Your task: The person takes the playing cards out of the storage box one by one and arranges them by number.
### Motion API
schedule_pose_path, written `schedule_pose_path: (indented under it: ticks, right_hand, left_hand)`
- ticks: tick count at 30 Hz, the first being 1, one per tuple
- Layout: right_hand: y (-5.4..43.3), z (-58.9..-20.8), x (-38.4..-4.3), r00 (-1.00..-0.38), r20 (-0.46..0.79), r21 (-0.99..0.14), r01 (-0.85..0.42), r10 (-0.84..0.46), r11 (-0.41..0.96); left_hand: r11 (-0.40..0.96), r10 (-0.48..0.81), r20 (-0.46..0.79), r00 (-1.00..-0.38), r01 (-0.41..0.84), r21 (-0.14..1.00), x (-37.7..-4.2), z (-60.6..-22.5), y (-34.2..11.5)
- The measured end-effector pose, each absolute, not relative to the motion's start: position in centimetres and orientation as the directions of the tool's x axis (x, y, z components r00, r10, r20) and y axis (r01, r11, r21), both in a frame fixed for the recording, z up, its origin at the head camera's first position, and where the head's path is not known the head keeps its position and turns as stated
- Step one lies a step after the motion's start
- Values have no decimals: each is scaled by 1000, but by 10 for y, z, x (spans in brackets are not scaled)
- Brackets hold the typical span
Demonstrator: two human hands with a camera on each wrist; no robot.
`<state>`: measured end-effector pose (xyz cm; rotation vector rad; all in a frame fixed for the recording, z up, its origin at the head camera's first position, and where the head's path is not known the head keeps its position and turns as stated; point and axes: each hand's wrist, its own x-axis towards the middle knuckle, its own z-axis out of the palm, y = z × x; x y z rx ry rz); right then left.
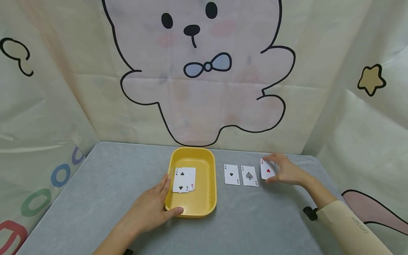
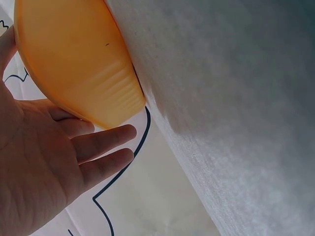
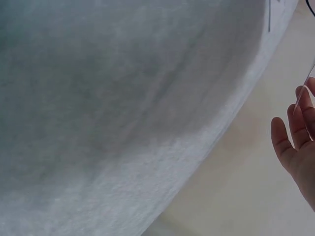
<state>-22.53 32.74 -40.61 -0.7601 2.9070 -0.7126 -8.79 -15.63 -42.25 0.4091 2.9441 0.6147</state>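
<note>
At the right end of a row, my right hand (image 1: 285,170) holds an ace of hearts (image 1: 267,169) between thumb and fingers at its edges, face up. The right wrist view catches only a thin edge of the card beside the fingertips. My left hand (image 1: 153,203) rests against the yellow tray (image 1: 211,198), its extended fingers along the left side and its thumb at the near rim. Inside the tray lies a small overlapping pile of cards (image 1: 183,180), a two of clubs on top. The left wrist view shows the tray's outer wall (image 2: 83,59) against the fingers.
Between tray and right hand, an ace of clubs (image 1: 232,174) and an ace of spades (image 1: 250,176) lie face up on the grey cloth-covered table (image 1: 251,223). A printed curtain (image 1: 194,106) hangs behind the far edge and along both sides.
</note>
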Motion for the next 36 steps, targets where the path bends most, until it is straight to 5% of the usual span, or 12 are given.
schedule_pose_path:
  ticks: [36]
  right_hand:
    - [330,-443,-234,-860,-64,-398,-444,-507,803]
  left_hand:
    - [881,274,-41,-961,233,412,-86,-425,-156]
